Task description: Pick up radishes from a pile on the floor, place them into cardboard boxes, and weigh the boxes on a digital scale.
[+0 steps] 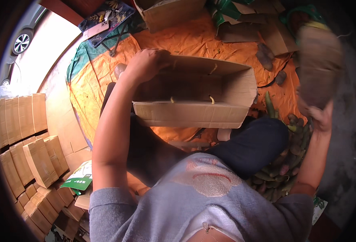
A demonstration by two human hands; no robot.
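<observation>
An open, long cardboard box (190, 115) lies tilted in front of me over my legs, its hollow facing up. Short yellowish strips show on its inner walls. My left hand (149, 62) is closed round the box's far left edge, the fingertips partly hidden. Out to the right, my right hand (320, 117) grips the lower end of a large, brown, oblong thing (321, 66). Motion blurs it, and I cannot make out its kind. Beneath that arm, a heap of dark, elongated vegetables (295, 157) lies beside my knee, with a long green one (270, 105) at its edge.
An orange tarp (186, 40) covers the ground. Stacked cardboard boxes (22, 117) stand at the left, near a green-and-white bag (79, 177). A pink phone (96, 30) rests on a small folding stool (119, 18). Another cardboard box (170, 14) sits at the back.
</observation>
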